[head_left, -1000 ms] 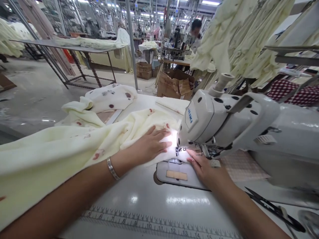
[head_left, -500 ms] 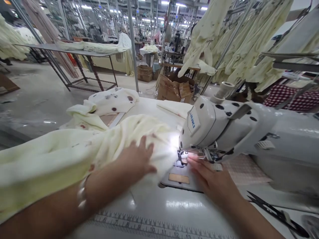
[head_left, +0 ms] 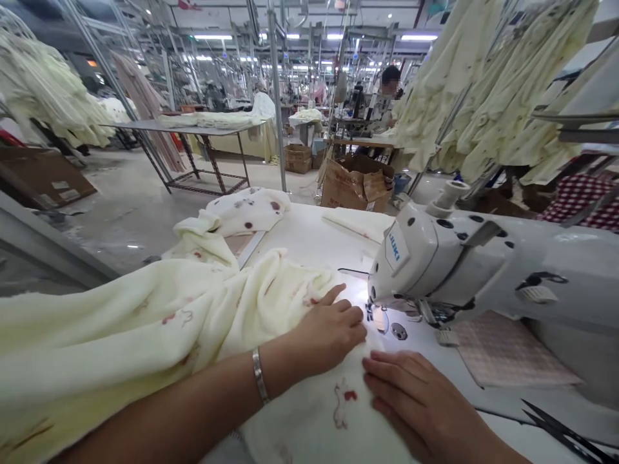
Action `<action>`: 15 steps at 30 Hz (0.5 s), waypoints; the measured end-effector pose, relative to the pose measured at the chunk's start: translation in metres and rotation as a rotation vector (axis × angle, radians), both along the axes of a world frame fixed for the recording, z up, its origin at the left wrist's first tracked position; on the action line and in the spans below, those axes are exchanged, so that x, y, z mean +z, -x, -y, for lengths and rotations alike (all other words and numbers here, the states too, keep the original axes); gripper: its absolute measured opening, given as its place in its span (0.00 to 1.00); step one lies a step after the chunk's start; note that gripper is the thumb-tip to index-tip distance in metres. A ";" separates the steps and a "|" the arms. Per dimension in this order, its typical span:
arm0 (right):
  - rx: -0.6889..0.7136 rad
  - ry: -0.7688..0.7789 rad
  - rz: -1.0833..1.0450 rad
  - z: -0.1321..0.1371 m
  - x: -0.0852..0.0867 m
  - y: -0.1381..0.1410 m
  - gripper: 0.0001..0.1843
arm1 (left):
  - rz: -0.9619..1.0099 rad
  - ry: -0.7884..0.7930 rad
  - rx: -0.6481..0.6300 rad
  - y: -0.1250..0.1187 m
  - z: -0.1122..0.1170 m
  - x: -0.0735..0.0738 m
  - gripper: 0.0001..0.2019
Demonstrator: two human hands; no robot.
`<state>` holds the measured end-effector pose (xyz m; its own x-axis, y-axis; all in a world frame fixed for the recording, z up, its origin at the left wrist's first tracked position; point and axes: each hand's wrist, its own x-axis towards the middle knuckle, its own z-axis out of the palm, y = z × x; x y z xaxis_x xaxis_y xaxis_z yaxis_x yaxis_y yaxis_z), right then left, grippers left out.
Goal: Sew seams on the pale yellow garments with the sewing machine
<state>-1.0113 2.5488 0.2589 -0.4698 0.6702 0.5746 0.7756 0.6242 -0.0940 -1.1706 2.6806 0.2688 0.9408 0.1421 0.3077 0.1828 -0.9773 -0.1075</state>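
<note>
A pale yellow printed cloth [head_left: 159,328] is spread over the sewing table and bunched in front of the white sewing machine [head_left: 464,264]. My left hand [head_left: 326,332] rests on the cloth just left of the needle [head_left: 371,312], fingers curled and gripping a fold, the thumb raised. A metal bangle sits on that wrist. My right hand [head_left: 416,396] lies flat on the cloth nearer to me, fingers together and stretched out, pressing it down. The machine's lamp lights the spot by the needle.
Black scissors [head_left: 561,428] lie at the right edge. A second printed piece [head_left: 246,209] lies at the table's far end. Cream garments [head_left: 483,96] hang at the right. A cardboard box [head_left: 355,183], a metal table and a seated person [head_left: 389,87] are beyond.
The cloth has been pulled toward me and now covers the near table and ruler markings. My right hand drew back from the needle onto the cloth. My left hand closed on a fold.
</note>
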 end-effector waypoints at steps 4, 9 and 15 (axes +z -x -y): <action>-0.071 -0.023 0.158 -0.007 -0.007 -0.007 0.14 | -0.001 0.078 0.023 -0.003 -0.008 0.011 0.08; -0.110 -0.055 0.313 -0.017 -0.006 -0.010 0.16 | 0.250 0.263 0.286 0.008 -0.041 0.038 0.17; -0.095 -0.115 0.328 0.006 -0.002 0.012 0.16 | 0.089 0.484 0.562 0.062 -0.058 0.038 0.25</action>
